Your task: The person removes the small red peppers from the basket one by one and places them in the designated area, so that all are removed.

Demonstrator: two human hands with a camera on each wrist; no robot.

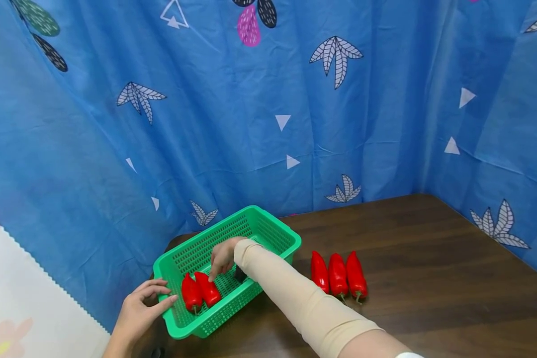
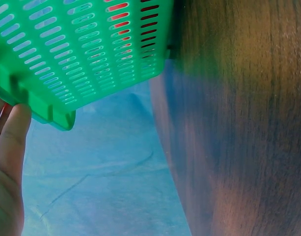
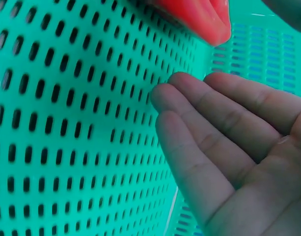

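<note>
My left hand is at the near left end of a green plastic basket, its fingers and thumb reaching over the rim. In the left wrist view, this hand lies against the outside of the rim. My right hand reaches down into the basket, a fingertip right at the tip of a red pepper. Another red pepper lies beside that one at the basket's left end. In the right wrist view, the right hand has its fingers extended near the basket's slotted wall, with nothing between them.
To the right of the basket, three red peppers lie side by side on the dark wooden table. The right forearm, in a beige sleeve, crosses the basket's near rim. A blue patterned curtain hangs behind the table.
</note>
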